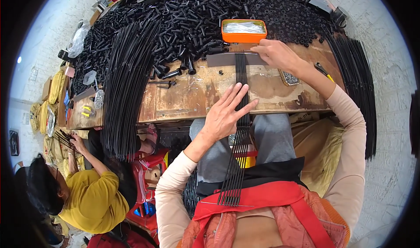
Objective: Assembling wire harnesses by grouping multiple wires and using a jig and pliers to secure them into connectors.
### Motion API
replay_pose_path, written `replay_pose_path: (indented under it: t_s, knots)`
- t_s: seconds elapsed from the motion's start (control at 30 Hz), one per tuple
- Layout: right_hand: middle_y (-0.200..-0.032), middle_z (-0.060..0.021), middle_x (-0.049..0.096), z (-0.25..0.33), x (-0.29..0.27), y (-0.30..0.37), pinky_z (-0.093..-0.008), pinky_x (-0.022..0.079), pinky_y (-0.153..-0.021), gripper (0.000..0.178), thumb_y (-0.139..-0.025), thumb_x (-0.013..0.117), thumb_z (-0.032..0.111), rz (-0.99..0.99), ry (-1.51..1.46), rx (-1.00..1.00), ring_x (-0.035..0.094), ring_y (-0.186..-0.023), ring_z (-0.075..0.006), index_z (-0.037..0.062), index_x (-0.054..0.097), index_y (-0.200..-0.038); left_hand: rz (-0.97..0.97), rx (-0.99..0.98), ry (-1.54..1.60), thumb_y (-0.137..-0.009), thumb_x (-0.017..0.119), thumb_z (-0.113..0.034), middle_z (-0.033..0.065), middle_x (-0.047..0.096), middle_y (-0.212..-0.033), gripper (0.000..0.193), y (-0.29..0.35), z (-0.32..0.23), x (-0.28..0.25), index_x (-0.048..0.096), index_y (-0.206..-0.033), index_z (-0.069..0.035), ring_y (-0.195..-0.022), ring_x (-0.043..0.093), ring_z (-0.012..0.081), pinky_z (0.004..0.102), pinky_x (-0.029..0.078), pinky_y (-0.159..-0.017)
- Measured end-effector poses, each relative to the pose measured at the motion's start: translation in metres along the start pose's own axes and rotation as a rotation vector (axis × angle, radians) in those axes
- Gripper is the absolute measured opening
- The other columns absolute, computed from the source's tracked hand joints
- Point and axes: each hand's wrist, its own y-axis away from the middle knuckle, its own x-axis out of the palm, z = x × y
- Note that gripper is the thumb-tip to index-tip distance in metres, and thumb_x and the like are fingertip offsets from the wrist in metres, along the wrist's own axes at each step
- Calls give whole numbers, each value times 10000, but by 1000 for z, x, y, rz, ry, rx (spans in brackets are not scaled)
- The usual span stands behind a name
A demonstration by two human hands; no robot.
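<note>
A row of thin black rods (241,75), like umbrella ribs, runs side by side from the table over its front edge to my lap. My left hand (225,112) lies on them with its fingers stretched out, pressing them near the edge. Toward my lap the rods fan slightly, and a thin wire (243,205) crosses their near ends. Beyond, the far ends rest on a grey strip (216,60). My right hand (273,53) is beside those far ends, fingers pinched; what they hold is too small to make out.
An orange box (243,37) of thin pale pieces stands behind the strip. Piles of black tubular parts (188,23) cover the back. Bundles of black rods (127,86) hang over the table at both sides. Yellow-handled pliers (324,71) lie right. A co-worker (92,195) holds rods at left.
</note>
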Motion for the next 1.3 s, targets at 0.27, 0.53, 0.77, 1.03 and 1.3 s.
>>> replay_pose_path:
  t_s: [0.27, 0.53, 0.77, 1.03, 1.3]
  knots:
    - [-846, -147, 610, 3, 2, -6, -419, 522, -733, 261, -822, 608, 26, 25, 29, -5, 633, -799, -335, 6, 690, -1070, 4, 1, 0, -555, 634, 39, 141, 342, -1544, 889, 1, 2, 2, 523, -1390, -247, -1429, 330, 326, 444, 282, -1183]
    - [-913, -159, 646, -6, 2, -10, -414, 524, -770, 199, -864, 588, 72, 26, -78, 27, 649, -866, -340, -2, 683, -1022, 17, 9, -35, -546, 654, 36, 151, 336, -1545, 897, 0, 2, 1, 522, -1389, -244, -1433, 319, 329, 447, 278, -1186]
    - [-910, -147, 643, -3, 4, -11, -407, 525, -777, 173, -877, 586, 77, 42, -6, 5, 647, -871, -332, -3, 679, -1000, 33, -3, -9, -553, 652, 33, 151, 312, -1557, 909, 1, 2, -1, 504, -1404, -250, -1440, 300, 340, 462, 268, -1187]
    - [-909, -130, 646, -2, 2, -15, -391, 532, -781, 158, -856, 622, 70, -13, -17, -15, 644, -871, -310, 2, 681, -986, 40, 22, -45, -566, 661, 9, 177, 314, -1542, 892, 1, 3, -1, 480, -1406, -228, -1435, 297, 346, 445, 252, -1204]
    - [-899, -123, 645, -5, 15, -19, -390, 525, -791, 147, -859, 631, 72, -80, -63, -78, 646, -869, -312, 9, 670, -986, 44, 40, -49, -527, 700, -21, 180, 309, -1540, 938, -1, 3, -1, 466, -1411, -229, -1434, 297, 352, 446, 250, -1206]
